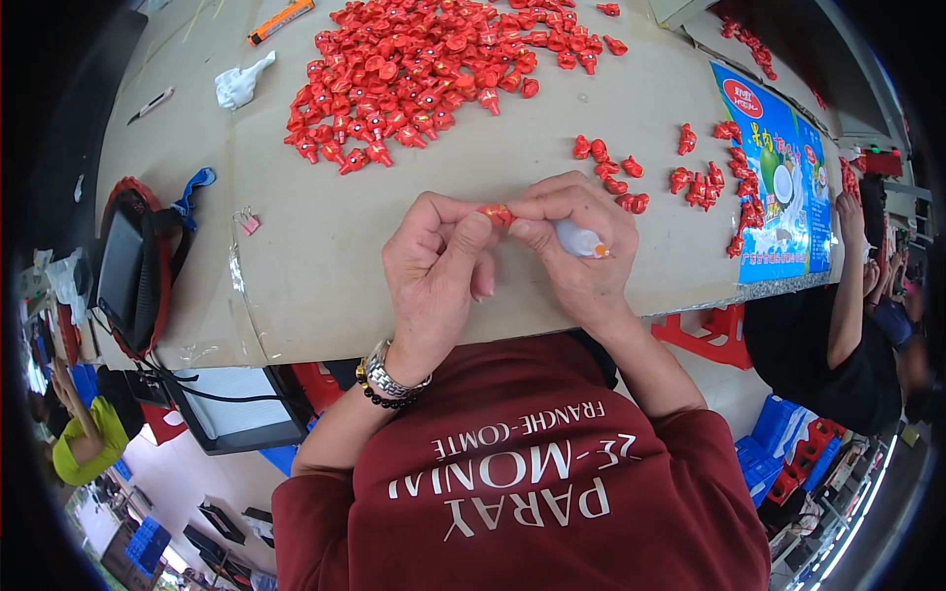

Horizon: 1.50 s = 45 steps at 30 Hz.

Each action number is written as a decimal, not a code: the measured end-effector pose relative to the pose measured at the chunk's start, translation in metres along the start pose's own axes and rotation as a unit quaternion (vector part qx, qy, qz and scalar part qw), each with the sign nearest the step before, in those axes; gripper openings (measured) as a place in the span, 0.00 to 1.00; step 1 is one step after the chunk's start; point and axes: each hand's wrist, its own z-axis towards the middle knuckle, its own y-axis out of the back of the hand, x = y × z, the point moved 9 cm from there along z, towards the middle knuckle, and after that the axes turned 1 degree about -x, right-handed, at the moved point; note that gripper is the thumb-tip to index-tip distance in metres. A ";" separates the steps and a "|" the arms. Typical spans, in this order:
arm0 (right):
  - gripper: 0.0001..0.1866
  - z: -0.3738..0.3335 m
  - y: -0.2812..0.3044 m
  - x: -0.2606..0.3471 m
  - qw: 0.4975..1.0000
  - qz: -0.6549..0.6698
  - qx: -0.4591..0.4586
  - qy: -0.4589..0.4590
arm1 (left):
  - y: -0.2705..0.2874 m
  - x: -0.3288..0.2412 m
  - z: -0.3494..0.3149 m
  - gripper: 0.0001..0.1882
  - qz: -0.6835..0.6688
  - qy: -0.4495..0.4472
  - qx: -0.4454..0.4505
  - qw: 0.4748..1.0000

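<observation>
Between my fingertips is a small red plastic piece [498,214] with yellow marks. My left hand [431,261] pinches it from one side with thumb and forefinger. From the other side, the thumb and forefinger of my right hand [591,251] pinch the same piece. Tucked in my right palm is a small whitish squeeze bottle [577,239] with an orange tip. Beyond my hands lies a big heap of similar red pieces [414,74]. A looser cluster of red figures [613,175] sits just past my right hand.
More red figures [702,187] lie at the right, beside a blue printed sheet [778,177]. To the left are a black-and-red pouch [133,266], a pink binder clip [247,222], crumpled tissue [241,83], a pen [151,105] and an orange box [281,22]. A co-worker's arm [849,281] is at far right.
</observation>
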 end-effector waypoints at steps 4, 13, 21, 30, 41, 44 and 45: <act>0.08 -0.001 -0.002 -0.003 1.000 0.005 0.005 0.002 | 0.000 -0.001 0.000 0.07 0.016 -0.002 -0.006 1.000; 0.08 -0.004 -0.004 -0.005 1.000 0.002 0.005 0.011 | 0.003 0.000 0.001 0.06 0.042 -0.011 -0.004 0.999; 0.06 0.000 0.001 0.000 1.000 -0.015 -0.013 0.015 | -0.002 -0.001 0.001 0.05 0.037 -0.005 0.000 0.999; 0.05 -0.001 0.046 0.026 0.993 -0.055 -0.103 0.031 | -0.014 -0.018 0.003 0.11 0.089 0.025 0.058 0.994; 0.03 -0.032 0.175 -0.039 0.939 -0.168 -0.222 -0.202 | -0.015 -0.057 0.062 0.17 0.542 -0.233 0.064 0.805; 0.04 -0.042 0.178 -0.046 0.930 -0.215 -0.202 -0.218 | -0.044 -0.062 0.068 0.19 0.679 -0.329 0.036 0.655; 0.04 -0.045 0.180 -0.048 0.924 -0.237 -0.192 -0.230 | -0.050 -0.058 0.074 0.22 0.707 -0.305 0.045 0.636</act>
